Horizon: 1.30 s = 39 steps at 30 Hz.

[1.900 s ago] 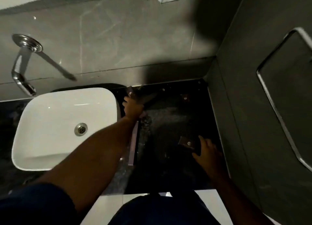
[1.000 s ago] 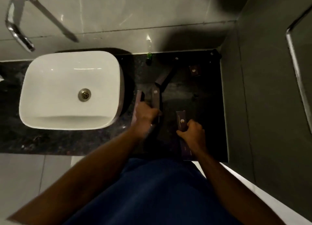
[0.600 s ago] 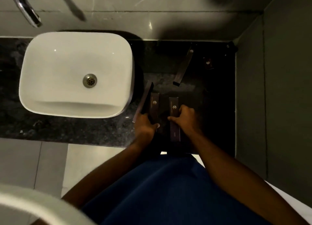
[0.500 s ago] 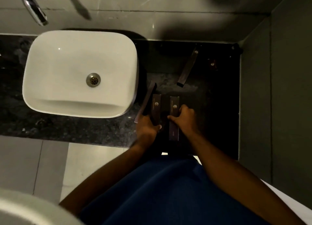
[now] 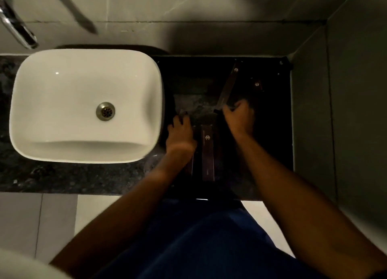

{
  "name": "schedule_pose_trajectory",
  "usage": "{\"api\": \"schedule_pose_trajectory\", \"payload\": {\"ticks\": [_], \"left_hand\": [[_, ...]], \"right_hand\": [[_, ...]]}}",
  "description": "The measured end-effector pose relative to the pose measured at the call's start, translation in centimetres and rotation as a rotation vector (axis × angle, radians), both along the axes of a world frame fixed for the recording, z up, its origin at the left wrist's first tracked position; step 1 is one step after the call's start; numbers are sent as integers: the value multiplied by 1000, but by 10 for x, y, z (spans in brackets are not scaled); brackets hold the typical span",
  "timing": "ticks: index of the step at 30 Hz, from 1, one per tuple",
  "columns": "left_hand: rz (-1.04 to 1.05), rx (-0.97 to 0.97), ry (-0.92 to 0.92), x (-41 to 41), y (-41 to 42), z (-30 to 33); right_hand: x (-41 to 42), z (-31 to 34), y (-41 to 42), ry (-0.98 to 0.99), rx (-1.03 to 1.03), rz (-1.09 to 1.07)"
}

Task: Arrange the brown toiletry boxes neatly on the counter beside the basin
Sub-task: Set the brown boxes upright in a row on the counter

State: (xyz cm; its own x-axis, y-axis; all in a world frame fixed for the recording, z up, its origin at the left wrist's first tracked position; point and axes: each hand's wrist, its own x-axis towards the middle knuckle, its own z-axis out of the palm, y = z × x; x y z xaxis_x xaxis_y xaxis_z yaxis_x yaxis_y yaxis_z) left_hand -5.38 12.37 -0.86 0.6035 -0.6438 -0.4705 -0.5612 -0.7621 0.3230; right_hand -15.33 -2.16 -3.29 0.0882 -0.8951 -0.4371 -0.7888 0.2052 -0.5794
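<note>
Two long brown boxes lie side by side, lengthwise, on the dark counter (image 5: 270,153) right of the white basin (image 5: 62,86). The right box (image 5: 207,155) is in full view, while my left wrist covers most of the left box (image 5: 193,165). My left hand (image 5: 180,133) is curled over a slim box next to the basin, of which only the tip (image 5: 181,112) shows. My right hand (image 5: 238,118) grips the near end of a slanted long box (image 5: 228,88). A small brown box (image 5: 258,85) sits at the back right.
A chrome tap (image 5: 18,33) juts from the tiled back wall above the basin. A grey side wall (image 5: 335,111) closes off the counter on the right. The counter's front edge runs just in front of my body, with pale floor tiles (image 5: 58,216) below.
My right hand let go of the box it laid beside the other and moved back to the slanted box. My left hand shifted left onto the slim box by the basin.
</note>
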Motion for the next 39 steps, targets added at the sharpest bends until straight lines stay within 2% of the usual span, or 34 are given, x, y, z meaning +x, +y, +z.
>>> {"api": "schedule_pose_trajectory", "payload": {"ticks": [2, 4, 11, 17, 20, 23, 25, 27, 29, 32, 39], "left_hand": [[-167, 258, -34, 13, -32, -5], [-260, 302, -76, 26, -51, -14], [-207, 236, -97, 59, -65, -32], [-159, 152, -124, 54, -62, -31], [-11, -47, -78, 58, -64, -26], [198, -325, 127, 55, -77, -18], [377, -463, 489, 24, -80, -12], [468, -457, 725, -25, -73, -16], [432, -386, 716, -67, -64, -28], [374, -303, 593, -106, -60, -45], [299, -263, 374, -138, -80, -47]], "right_hand": [[20, 0, -26, -7, 7, -1], [37, -3, -46, 20, 27, -29], [54, -26, -69, 174, 13, 96], [-1, -11, -29, -14, -49, 188], [-65, -6, 20, -41, -17, 197], [-135, -12, 56, 12, 24, 106], [-168, -19, 66, 5, 69, 23], [-188, -25, 68, -1, 91, -6], [-196, -30, 69, -25, 102, -8], [-203, -36, 65, -85, 96, 3], [-203, -39, 50, -102, 70, 107]]}}
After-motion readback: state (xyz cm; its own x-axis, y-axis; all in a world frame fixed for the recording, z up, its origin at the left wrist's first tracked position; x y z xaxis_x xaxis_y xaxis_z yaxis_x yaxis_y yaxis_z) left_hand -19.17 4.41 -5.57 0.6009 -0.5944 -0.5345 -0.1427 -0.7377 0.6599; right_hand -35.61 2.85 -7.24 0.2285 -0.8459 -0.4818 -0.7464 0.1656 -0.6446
